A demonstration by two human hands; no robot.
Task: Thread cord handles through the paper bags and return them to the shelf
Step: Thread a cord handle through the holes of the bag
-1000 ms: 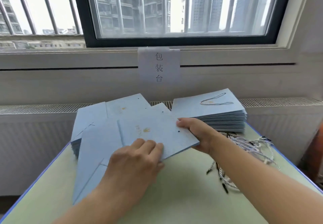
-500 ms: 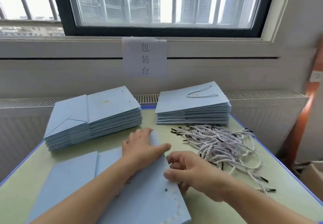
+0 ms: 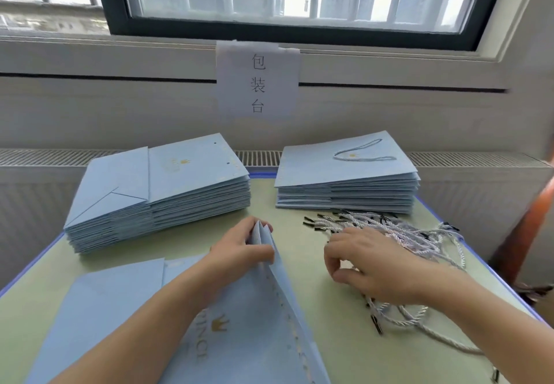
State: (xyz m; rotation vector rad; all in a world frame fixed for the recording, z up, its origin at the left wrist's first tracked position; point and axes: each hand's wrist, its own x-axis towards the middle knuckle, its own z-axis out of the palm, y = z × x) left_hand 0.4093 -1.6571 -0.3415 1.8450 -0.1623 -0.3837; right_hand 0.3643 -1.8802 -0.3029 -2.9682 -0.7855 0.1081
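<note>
A flat light-blue paper bag [image 3: 245, 332] with a gold crown print lies on the table in front of me. My left hand [image 3: 239, 251] grips its top edge and lifts the mouth slightly apart. My right hand [image 3: 368, 263] hovers with curled fingers at the near edge of a pile of white twisted cords [image 3: 398, 233] with black tips; whether it pinches a cord I cannot tell. A tall stack of bags without handles [image 3: 156, 194] stands at the back left. A lower stack of bags [image 3: 344, 179] with a cord handle on top stands at the back right.
The pale green table [image 3: 311, 278] has a blue rim. A paper sign [image 3: 257, 81] with characters hangs on the wall under the window. An orange object [image 3: 527, 227] leans off the table's right side. More loose cords [image 3: 401, 317] trail under my right wrist.
The bag came off the left stack and down onto the table. My left hand now lifts its top edge, and my right hand has left the bag and moved right to the cords.
</note>
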